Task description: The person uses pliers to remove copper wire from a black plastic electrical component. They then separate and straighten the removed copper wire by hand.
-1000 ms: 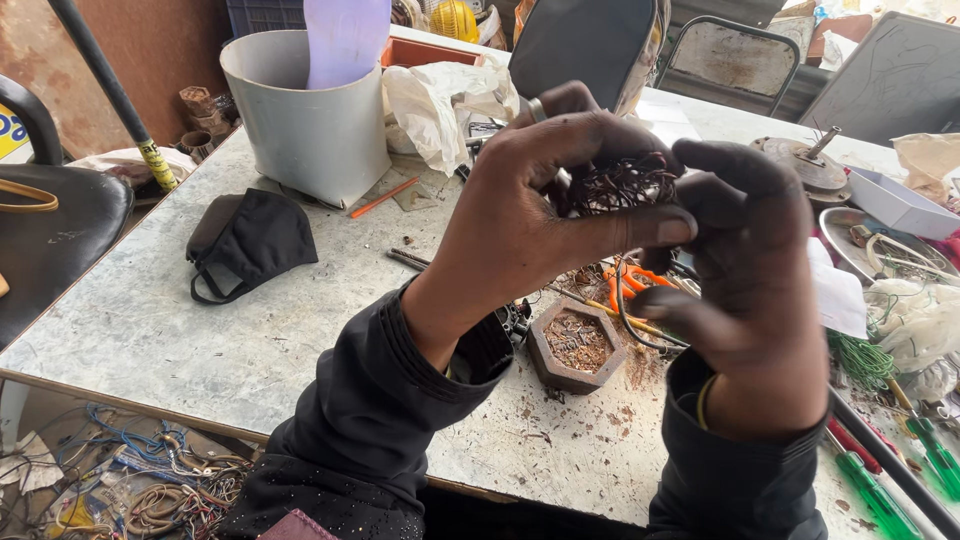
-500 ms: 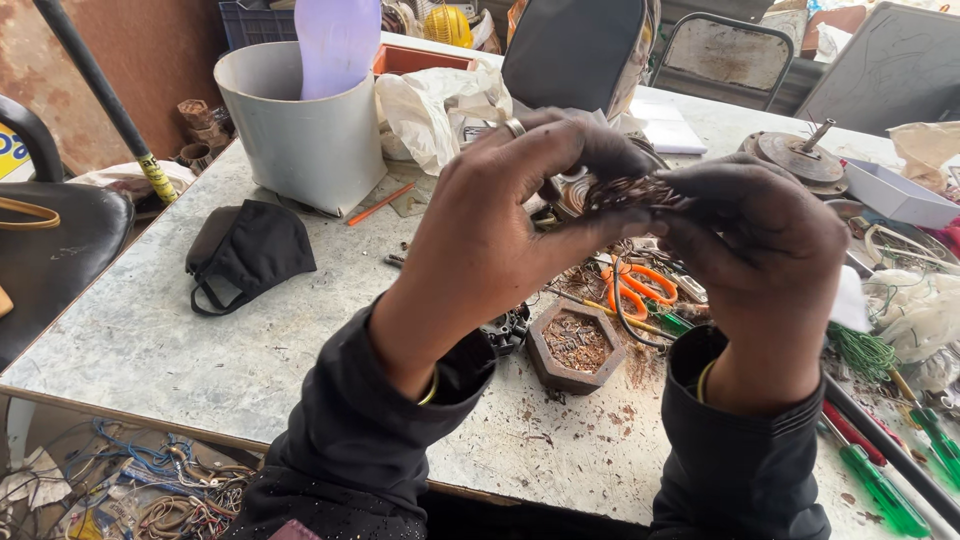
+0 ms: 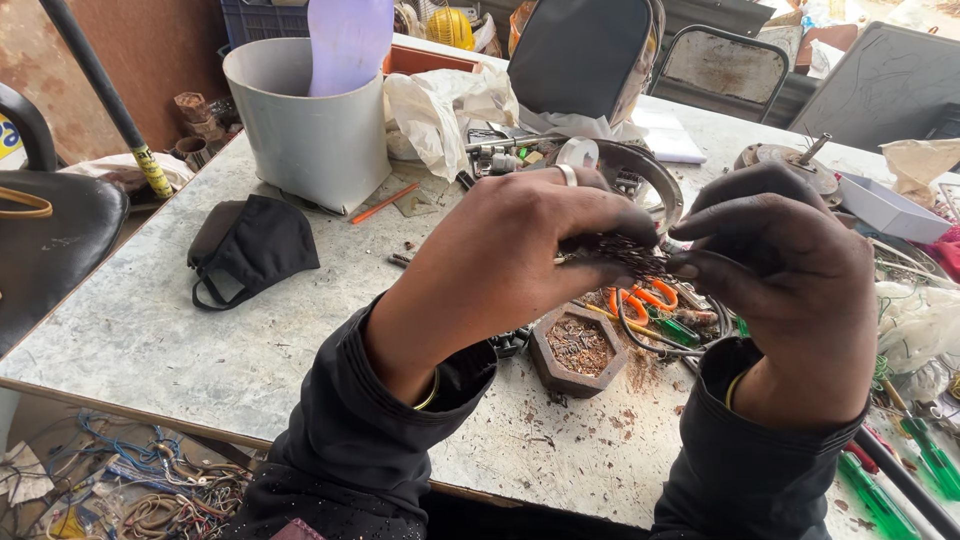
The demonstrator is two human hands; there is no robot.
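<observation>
1. The speckled grey stone-topped table (image 3: pixel 200 330) has open room on its near left; its near edge runs just under both forearms, and the far and right parts are crowded with clutter.
2. A pale grey plastic bucket (image 3: pixel 305 130) stands far left, well apart from the hands.
3. A black cloth face mask (image 3: pixel 255 245) lies flat on the left, near the bare patch of table.
4. The left hand (image 3: pixel 510 255), raised above the table's middle, has its fingers curled and pressed together on the left end of a dark tangled bundle of thin wire (image 3: pixel 625 258); a silver ring shows on one finger.
5. The right hand (image 3: pixel 790 270) pinches the bundle's right end between its fingertips, so the wire sits between both hands, off the table.
6. A small brown hexagonal dish (image 3: pixel 578 352) of rusty scraps rests just below the hands.
7. Orange-handled scissors (image 3: pixel 640 300) lie just beyond it, partly hidden.
8. Green-handled screwdrivers (image 3: pixel 905 470) lie at the near right edge.
</observation>
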